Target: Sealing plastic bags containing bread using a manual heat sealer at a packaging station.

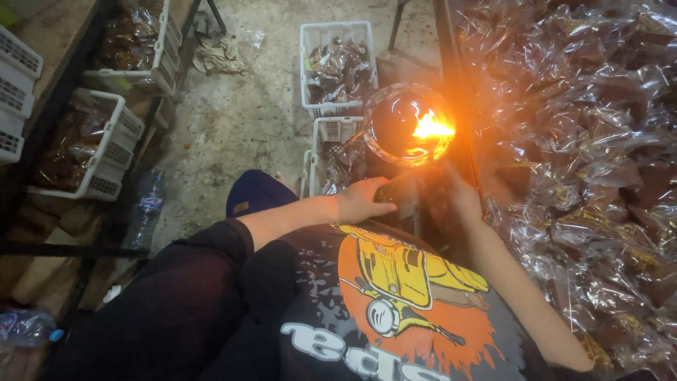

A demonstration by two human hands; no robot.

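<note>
Both hands on small clear-wrapped packet below flame: left hand pinching edge, right hand grip unclear. Likely light, crinkly, slippery; hold by edges.

Your right hand is hiding in shadow; the packet is blurring under the flame's glare.

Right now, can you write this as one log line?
left hand: holds dark packet | right hand: on packet too | flame: burning in bowl above | wrapped packets: heaped right
</note>
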